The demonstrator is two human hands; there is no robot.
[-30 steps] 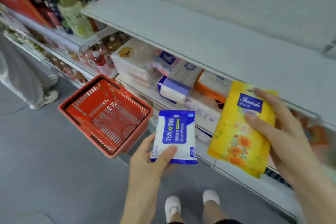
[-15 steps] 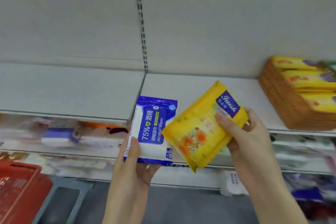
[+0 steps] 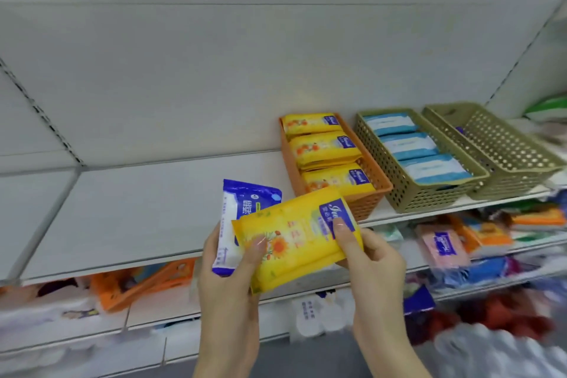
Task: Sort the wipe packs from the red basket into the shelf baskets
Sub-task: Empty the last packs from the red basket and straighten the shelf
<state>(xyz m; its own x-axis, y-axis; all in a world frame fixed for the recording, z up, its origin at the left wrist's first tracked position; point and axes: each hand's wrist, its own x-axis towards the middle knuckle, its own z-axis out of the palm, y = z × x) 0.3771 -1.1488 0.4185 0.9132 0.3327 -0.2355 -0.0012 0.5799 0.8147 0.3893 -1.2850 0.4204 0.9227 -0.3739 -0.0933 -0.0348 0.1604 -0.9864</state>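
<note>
Two forearms rise from the bottom edge, and both hands meet at the middle, in front of the shelf (image 3: 138, 212) edge. The left hand (image 3: 228, 270) is palm up with its fingers curled behind the blue pack (image 3: 245, 209), gripping it, while its thumb lies flat across the lower left face of the yellow pack (image 3: 294, 242). The right hand (image 3: 372, 261) grips the yellow pack's right end, thumb pressed on the blue label and fingers underneath.

The yellow pack is held in the air face up, overlapping the blue pack's lower right part. Its long axis runs from lower left to upper right, and the labelled end points toward the orange basket (image 3: 366, 202), just short of its front wall. The blue pack stands nearly upright behind it, long axis vertical, its dark blue sealed edge on top.

On the shelf, the orange basket holds three more yellow packs (image 3: 322, 149) in a row from front to back. Just right of it, an olive basket (image 3: 429, 196) holds blue-and-white packs (image 3: 409, 146). A second olive basket (image 3: 509, 159) stands beside that one. The lower shelves are blurred.
</note>
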